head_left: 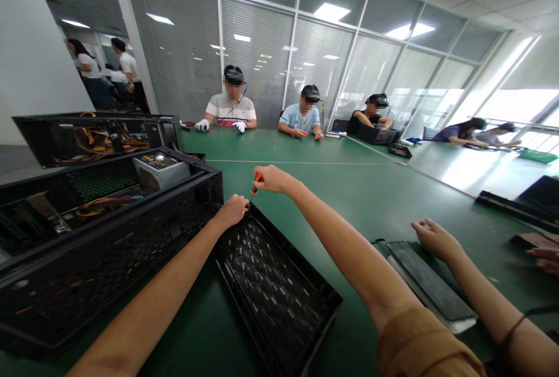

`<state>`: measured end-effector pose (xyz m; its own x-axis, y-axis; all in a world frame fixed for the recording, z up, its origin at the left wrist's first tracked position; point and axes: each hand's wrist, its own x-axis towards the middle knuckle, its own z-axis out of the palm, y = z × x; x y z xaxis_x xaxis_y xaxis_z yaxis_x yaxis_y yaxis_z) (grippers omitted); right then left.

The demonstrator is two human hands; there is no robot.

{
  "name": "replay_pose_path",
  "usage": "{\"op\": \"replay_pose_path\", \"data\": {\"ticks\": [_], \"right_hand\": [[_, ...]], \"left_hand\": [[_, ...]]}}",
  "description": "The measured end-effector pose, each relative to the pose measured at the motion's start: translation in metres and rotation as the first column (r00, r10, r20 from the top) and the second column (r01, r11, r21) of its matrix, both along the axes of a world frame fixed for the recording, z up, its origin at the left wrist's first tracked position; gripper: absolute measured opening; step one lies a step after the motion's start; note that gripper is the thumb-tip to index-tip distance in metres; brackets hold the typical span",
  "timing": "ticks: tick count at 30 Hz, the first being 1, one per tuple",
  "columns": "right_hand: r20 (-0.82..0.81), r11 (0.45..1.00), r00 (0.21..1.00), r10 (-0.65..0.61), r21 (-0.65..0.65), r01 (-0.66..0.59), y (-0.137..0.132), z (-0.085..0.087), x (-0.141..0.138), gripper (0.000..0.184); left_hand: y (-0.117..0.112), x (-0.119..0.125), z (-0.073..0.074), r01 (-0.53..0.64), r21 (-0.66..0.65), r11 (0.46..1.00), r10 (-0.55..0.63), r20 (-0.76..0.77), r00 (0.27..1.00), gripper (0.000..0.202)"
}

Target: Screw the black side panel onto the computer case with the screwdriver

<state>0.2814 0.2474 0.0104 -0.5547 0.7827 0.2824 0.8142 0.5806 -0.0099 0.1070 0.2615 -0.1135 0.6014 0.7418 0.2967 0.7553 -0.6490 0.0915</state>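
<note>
My right hand is closed round an orange-and-black screwdriver, whose shaft points down at the far corner of a black computer-case panel. At that same corner, my left hand has its fingers pinched together on the panel's rim, close to the screwdriver tip. Whether the fingertips also hold a small part is hidden. The panel lies on the green table with its hollow, patterned inside facing up. Just left of it lies an open black computer case with a silver power supply inside.
A second open case with orange cables stands behind the first. On the right, a co-worker's hand rests beside a grey flat pouch. Several people sit along the far side of the green table.
</note>
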Motion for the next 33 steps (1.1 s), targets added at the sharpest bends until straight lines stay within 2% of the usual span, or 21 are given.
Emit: {"op": "replay_pose_path", "data": {"ticks": [6,14,20,28,33], "right_hand": [[0.077,0.999,0.996,-0.052,0.011,0.052,0.004,0.007,-0.007,0.034],[0.088,0.997,0.994,-0.069,-0.022,0.071,0.002,0.010,-0.012,0.042],[0.104,0.997,0.993,-0.048,-0.060,0.054,0.006,0.010,-0.011,0.028],[0.165,0.998,0.984,-0.061,0.002,0.062,0.003,0.012,-0.015,0.033],[0.119,0.999,0.992,-0.039,0.006,0.038,0.002,0.011,-0.014,0.029]], "left_hand": [[0.003,0.001,-0.002,0.001,0.002,1.000,-0.001,-0.012,1.000,0.013],[0.008,0.000,-0.005,0.014,-0.011,1.000,-0.014,-0.026,1.000,0.013],[0.007,0.000,-0.003,0.022,-0.015,1.000,-0.022,-0.028,0.999,0.013],[0.005,0.001,-0.002,0.022,-0.002,1.000,-0.022,-0.037,0.999,0.012],[0.005,0.000,-0.002,0.026,0.006,1.000,-0.025,-0.040,0.999,0.012]]}}
